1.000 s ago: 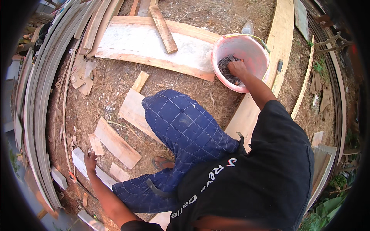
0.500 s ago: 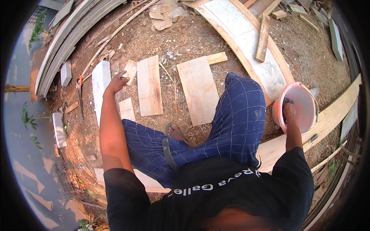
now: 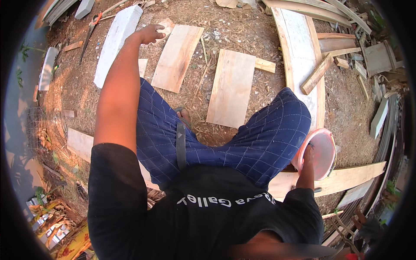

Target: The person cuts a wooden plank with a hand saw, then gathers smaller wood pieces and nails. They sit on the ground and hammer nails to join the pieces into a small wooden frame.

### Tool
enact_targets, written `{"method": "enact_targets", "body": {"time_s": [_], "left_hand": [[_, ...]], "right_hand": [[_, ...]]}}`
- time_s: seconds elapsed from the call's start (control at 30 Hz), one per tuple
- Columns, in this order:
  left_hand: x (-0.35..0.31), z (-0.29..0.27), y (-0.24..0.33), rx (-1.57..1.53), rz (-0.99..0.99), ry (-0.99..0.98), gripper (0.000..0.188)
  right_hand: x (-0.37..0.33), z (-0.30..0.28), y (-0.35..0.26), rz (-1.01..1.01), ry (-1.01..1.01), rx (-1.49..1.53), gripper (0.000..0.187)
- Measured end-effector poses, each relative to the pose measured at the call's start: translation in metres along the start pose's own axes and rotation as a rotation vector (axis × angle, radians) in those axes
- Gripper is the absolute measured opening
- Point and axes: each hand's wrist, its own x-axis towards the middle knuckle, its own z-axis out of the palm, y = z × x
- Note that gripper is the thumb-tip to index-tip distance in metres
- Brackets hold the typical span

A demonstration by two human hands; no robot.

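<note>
My left hand (image 3: 151, 34) is stretched far forward, fingers apart, over a small thin piece of wood (image 3: 167, 28) between a long white block (image 3: 118, 45) and a flat wooden board (image 3: 178, 58). Whether it presses on the small piece I cannot tell. At my right, my right hand (image 3: 308, 155) reaches into a pinkish-white bucket (image 3: 324, 152). Its fingers look drawn together near the inner wall, by some small dark thin bits (image 3: 311, 144) too small to make out. A second wooden board (image 3: 232, 89) lies in front of my knees.
A short offcut (image 3: 265, 65) touches the second board. A long white-faced panel (image 3: 299, 47) carries a loose wood block (image 3: 317, 74). An orange-handled saw (image 3: 90, 34) lies far left. A long plank (image 3: 351, 175) runs beside the bucket; scrap timber is piled far right.
The view has shifted, and my left arm reaches further forward. My left hand stays by the small wood piece. My right hand remains in the bucket, nearer its left wall.
</note>
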Motion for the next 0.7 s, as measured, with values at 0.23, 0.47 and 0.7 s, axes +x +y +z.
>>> {"method": "enact_targets", "body": {"time_s": [0.23, 0.47, 0.7], "left_hand": [[0.005, 0.006, 0.018, 0.032, 0.029, 0.012, 0.068], [0.008, 0.012, 0.024, 0.124, 0.048, 0.017, 0.061], [0.012, 0.015, 0.027, 0.092, 0.085, -0.018, 0.066]], "right_hand": [[0.000, 0.012, 0.015, -0.062, 0.060, 0.015, 0.034], [0.006, 0.028, 0.023, -0.173, 0.166, 0.035, 0.035], [0.012, 0.025, 0.027, -0.072, 0.075, 0.265, 0.037]]}}
